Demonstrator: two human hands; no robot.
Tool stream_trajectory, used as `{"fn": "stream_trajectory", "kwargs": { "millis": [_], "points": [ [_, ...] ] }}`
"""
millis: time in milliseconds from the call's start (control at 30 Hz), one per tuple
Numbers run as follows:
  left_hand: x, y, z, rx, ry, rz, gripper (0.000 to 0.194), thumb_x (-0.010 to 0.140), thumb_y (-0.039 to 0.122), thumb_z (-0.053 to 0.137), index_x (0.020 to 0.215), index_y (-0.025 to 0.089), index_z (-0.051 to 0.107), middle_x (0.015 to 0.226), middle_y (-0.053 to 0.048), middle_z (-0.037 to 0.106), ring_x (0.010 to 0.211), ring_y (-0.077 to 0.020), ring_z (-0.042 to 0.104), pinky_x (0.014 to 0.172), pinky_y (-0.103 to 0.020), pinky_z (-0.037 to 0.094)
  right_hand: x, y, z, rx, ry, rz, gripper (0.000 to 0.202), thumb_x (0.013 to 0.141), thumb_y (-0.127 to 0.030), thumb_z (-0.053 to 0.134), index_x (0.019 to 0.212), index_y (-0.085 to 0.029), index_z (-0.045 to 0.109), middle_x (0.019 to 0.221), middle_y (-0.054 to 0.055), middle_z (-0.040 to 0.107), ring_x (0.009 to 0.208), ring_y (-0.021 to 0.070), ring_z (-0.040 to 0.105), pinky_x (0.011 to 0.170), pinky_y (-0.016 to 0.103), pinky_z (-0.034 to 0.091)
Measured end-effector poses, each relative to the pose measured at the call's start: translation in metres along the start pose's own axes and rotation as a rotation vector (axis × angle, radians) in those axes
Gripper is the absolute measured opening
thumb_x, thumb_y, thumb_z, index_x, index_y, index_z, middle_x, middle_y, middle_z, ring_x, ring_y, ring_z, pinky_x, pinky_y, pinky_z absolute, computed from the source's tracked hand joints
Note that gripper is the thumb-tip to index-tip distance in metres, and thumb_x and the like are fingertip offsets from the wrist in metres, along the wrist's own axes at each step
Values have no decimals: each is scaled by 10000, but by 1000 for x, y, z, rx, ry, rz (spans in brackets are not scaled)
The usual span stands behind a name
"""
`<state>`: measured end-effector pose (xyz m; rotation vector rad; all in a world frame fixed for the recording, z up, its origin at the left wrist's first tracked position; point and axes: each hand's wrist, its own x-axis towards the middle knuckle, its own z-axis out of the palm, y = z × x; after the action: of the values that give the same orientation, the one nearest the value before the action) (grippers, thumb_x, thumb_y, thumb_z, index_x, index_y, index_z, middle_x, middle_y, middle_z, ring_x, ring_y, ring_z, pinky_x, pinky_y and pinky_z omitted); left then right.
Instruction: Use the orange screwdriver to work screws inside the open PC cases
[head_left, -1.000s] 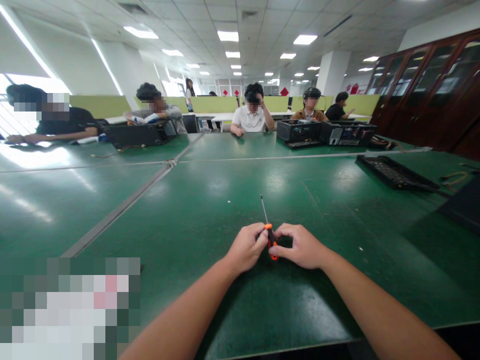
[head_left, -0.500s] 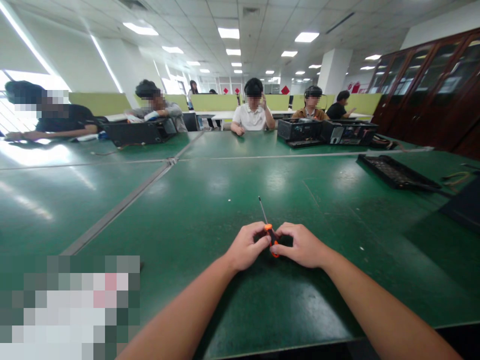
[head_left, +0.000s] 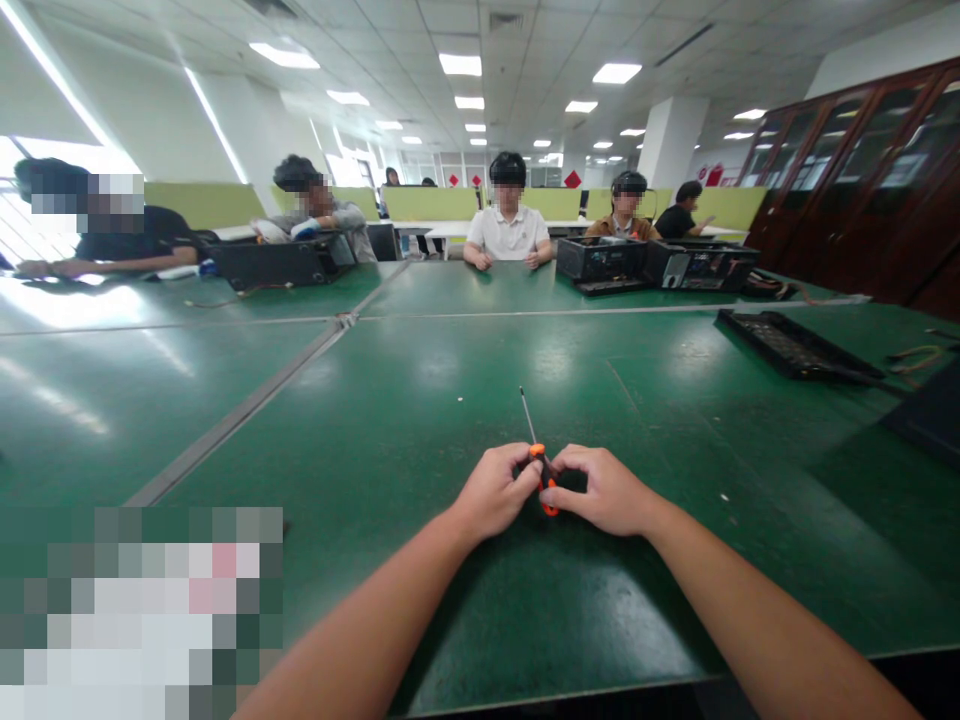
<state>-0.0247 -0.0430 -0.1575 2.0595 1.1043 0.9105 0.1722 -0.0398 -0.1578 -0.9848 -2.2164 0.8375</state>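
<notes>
A screwdriver (head_left: 539, 464) with an orange and black handle is held between my two hands over the green table (head_left: 390, 420). Its thin metal shaft points away from me and slightly left. My left hand (head_left: 496, 490) is closed on the handle near its collar, thumb and fingers pinching it from the left. From the right, my right hand (head_left: 600, 490) grips the handle's lower end between thumb and fingers. Parts of the handle are hidden behind the fingertips.
Opened black computer cases (head_left: 701, 266) stand at the far right, another case (head_left: 274, 262) at the far left. A black panel (head_left: 799, 345) lies on the right. A grey seam (head_left: 240, 405) crosses the table. People sit across the table. The lower left corner is blurred out.
The screwdriver's tip has shifted very slightly; both hands keep their grip. Across the table, the person in white has lowered a raised hand to the table edge.
</notes>
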Motion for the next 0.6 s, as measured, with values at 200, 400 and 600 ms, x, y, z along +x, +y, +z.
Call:
{"fn": "stream_trajectory", "kwargs": {
  "millis": [200, 400, 600],
  "points": [
    [-2, -8, 0, -94, 41, -64, 488, 981, 398, 318, 737, 137, 650, 670, -29, 607, 618, -148, 538, 618, -262, 426, -1, 2, 0, -24, -7, 6, 208, 804, -367, 754, 908, -190, 723, 909, 53, 715, 868, 206, 653, 817, 330, 474],
    [-2, -13, 0, -199, 29, -41, 455, 964, 393, 343, 808, 122, 675, 681, -36, 611, 616, -153, 539, 625, -274, 435, -1, 3, 0, -40, -10, 17, 197, 831, -376, 726, 874, -184, 716, 885, 57, 706, 848, 205, 652, 809, 335, 475],
    [-2, -12, 0, -212, 18, -16, 438, 959, 361, 345, 809, 118, 678, 651, -27, 584, 607, -156, 536, 625, -283, 427, -1, 3, -1, -42, -13, 22, 202, 830, -380, 726, 866, -181, 718, 876, 54, 697, 844, 203, 642, 807, 336, 472]
  ]
}}
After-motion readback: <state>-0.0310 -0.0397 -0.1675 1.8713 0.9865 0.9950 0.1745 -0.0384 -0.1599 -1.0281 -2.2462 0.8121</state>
